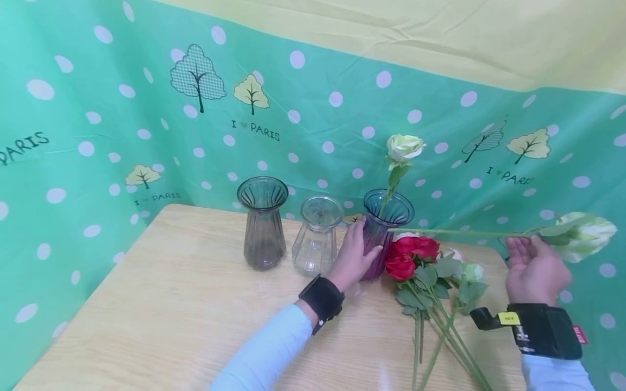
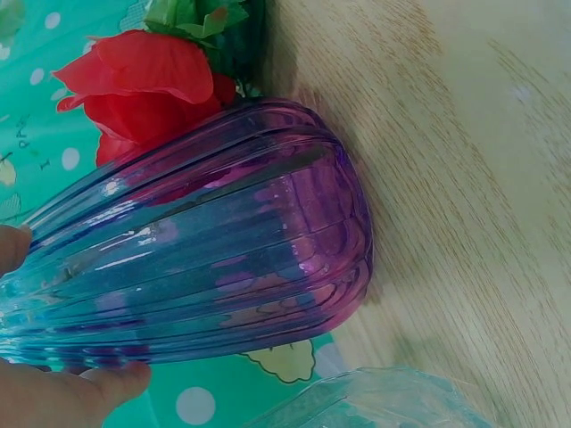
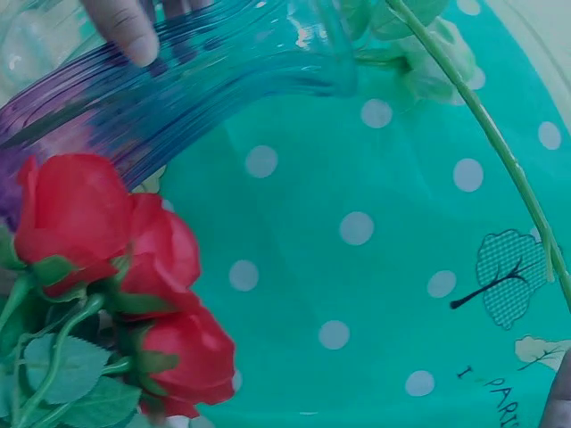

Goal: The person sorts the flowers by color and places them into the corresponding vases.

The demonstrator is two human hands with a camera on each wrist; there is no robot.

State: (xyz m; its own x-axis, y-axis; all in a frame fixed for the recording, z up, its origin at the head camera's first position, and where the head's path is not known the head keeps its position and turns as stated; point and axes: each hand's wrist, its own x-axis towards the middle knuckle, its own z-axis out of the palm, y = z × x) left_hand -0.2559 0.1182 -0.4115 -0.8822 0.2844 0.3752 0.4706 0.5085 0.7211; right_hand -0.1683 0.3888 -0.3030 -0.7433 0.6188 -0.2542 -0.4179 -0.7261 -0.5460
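My left hand grips the purple-and-blue glass vase, thumb on one side and fingers on the other. The vase stands on the table with one white rose upright in it. In the left wrist view its ribbed purple base meets the wood. My right hand, at the right, pinches the stem of a second white rose. That stem lies nearly level in the head view, its cut end by the vase's neck and the bloom beyond my hand. Red roses lie beside the vase.
A grey glass vase and a clear glass vase stand left of my left hand. Loose stems with leaves stretch toward the front right of the wooden table. A green dotted curtain hangs behind.
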